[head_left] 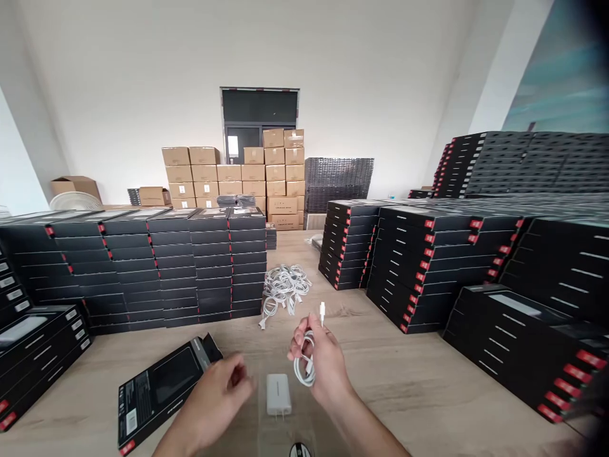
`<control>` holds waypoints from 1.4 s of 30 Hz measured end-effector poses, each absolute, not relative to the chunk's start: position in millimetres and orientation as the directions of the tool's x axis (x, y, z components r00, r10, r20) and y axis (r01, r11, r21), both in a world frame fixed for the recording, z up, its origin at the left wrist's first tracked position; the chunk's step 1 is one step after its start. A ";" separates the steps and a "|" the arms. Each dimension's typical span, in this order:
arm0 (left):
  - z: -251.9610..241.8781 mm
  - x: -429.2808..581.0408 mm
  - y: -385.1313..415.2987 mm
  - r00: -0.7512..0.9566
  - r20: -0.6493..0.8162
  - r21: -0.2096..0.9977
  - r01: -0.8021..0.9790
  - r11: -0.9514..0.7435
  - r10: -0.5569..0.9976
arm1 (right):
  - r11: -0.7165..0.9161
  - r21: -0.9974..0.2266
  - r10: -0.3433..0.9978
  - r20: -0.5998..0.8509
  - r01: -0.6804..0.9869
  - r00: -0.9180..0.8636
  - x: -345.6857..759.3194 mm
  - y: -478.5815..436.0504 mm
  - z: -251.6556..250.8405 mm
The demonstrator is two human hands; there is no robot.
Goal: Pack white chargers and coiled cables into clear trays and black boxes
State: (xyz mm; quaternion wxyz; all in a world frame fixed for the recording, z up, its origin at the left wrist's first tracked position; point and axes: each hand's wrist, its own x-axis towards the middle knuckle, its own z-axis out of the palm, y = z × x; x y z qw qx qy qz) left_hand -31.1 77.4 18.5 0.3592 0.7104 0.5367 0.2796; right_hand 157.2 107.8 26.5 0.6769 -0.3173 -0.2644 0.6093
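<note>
My right hand [323, 362] is closed around a coiled white cable [303, 371], one plug of which points up above the fingers. Just left of it, my left hand [221, 390] is slightly blurred, its fingers curled and the thumb apart, with nothing visible between them. Between the hands a white charger [278, 392] lies on the table with its prongs toward me. A flat black box [164, 387] lies beside and partly behind my left hand, its end flap [210, 350] raised. Farther ahead is a tangled pile of white cables [287, 285].
Stacks of black boxes stand on the left [176, 266] and on the right [409, 266] of the wooden table [380, 374]. A round black-and-white object [299, 450] is cut off by the bottom edge. Brown cartons [228, 181] are piled by the back wall.
</note>
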 end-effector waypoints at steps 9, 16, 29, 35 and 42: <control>-1.7 -4.1 68.4 0.212 -0.083 0.735 0.672 -0.084 0.974 | 0.135 -0.816 0.978 0.020 -0.562 0.206 173.0 121.0 22.7; -16.9 16.5 78.1 0.110 0.010 0.949 0.311 -0.044 0.994 | 0.156 -0.812 0.970 0.019 -0.562 0.241 170.7 117.0 21.8; -8.5 29.4 75.0 0.069 -0.012 0.735 -0.676 0.055 0.998 | 0.506 -0.842 0.833 0.533 0.187 0.148 149.6 100.5 3.9; -5.4 12.9 81.4 -0.032 -0.038 0.722 -0.692 0.006 0.999 | 0.668 -0.624 0.736 0.636 0.406 -0.232 144.8 100.3 -0.7; 2.2 1.7 85.7 0.021 -0.029 0.742 -0.670 0.035 0.999 | 0.164 -0.979 0.964 0.184 -0.117 -0.190 166.2 113.7 6.4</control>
